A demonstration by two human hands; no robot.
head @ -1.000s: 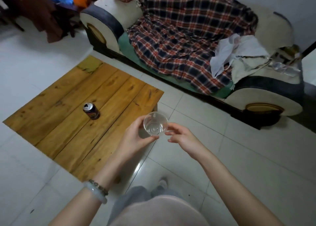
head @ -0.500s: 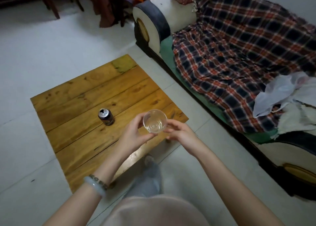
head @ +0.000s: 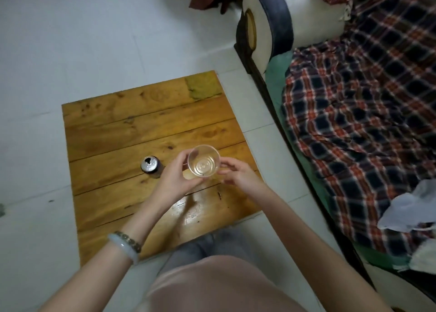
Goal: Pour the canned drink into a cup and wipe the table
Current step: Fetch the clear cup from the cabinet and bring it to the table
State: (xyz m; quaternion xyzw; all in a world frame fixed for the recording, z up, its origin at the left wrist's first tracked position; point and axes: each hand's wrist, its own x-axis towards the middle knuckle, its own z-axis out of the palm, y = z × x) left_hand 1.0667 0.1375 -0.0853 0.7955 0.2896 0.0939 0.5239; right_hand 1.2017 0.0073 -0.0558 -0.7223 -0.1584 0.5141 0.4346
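Note:
A clear plastic cup (head: 204, 161) is held upright above the low wooden table (head: 132, 132), over its right half. My left hand (head: 175, 180) grips the cup from the left and below. My right hand (head: 238, 172) touches its right side with the fingertips. A dark drink can (head: 151, 165) with an opened silver top stands on the table just left of my left hand. The cup looks empty.
A sofa (head: 266, 31) covered by a plaid blanket (head: 363, 113) runs along the right, close to the table. White cloths or bags (head: 408, 215) lie on the blanket near me. White tiled floor (head: 70, 40) surrounds the table. My legs are at the table's near edge.
The view has swung so that the table now lies straight ahead. Both hands with the cup have come from beyond the table's corner to above its right half, near the can.

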